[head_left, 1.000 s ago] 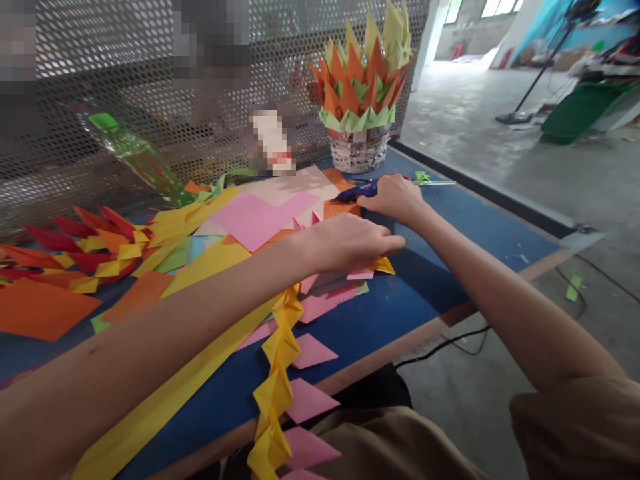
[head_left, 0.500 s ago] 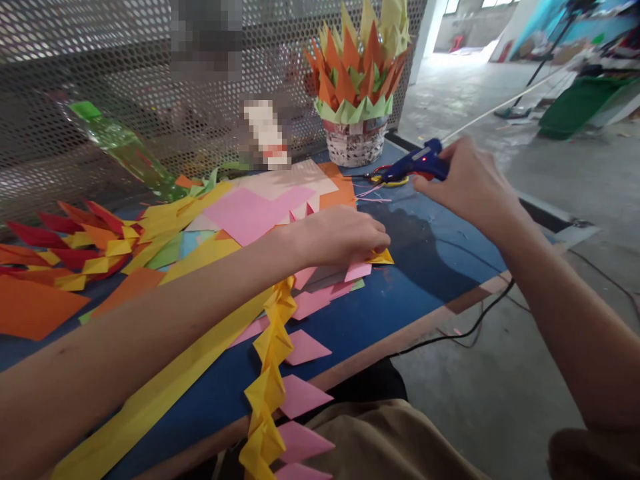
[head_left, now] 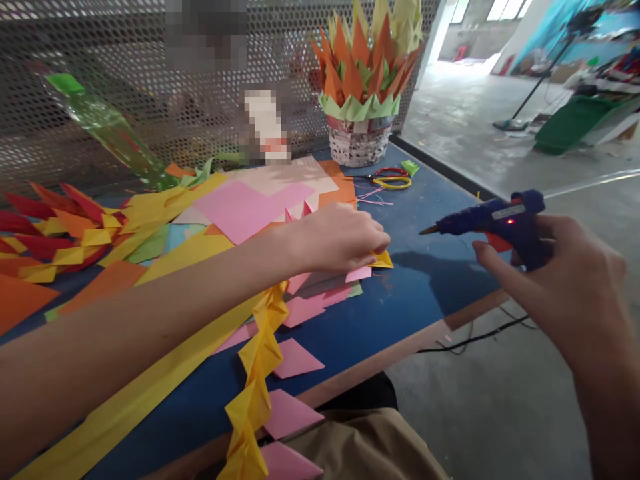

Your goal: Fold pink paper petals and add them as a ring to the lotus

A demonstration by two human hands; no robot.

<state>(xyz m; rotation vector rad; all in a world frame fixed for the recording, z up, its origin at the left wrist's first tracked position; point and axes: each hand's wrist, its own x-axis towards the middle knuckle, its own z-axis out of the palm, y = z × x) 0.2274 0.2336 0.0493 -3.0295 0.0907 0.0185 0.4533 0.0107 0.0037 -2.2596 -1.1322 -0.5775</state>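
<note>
My right hand (head_left: 575, 287) grips a dark blue glue gun (head_left: 507, 217) with a lit red light, its nozzle pointing left above the table. My left hand (head_left: 345, 237) is closed and pressed down over the end of a folded paper garland (head_left: 255, 383), its fingertips on a small yellow piece. Yellow folded points and pink pointed petals (head_left: 300, 359) make up this garland, which hangs over the table's front edge. The part under my left hand and forearm is hidden.
Sheets of pink paper (head_left: 235, 210) and a long yellow strip (head_left: 125, 400) lie on the blue table (head_left: 395, 293). Scissors (head_left: 393, 179), a paper-decorated basket (head_left: 357, 143) and a green-capped bottle (head_left: 115, 133) stand or lie further back. A black cable (head_left: 470, 342) runs off the front edge.
My right hand has brought the glue gun right and nearer to me, uncovering the scissors. My left hand stays on the garland's end. The view has shifted slightly.
</note>
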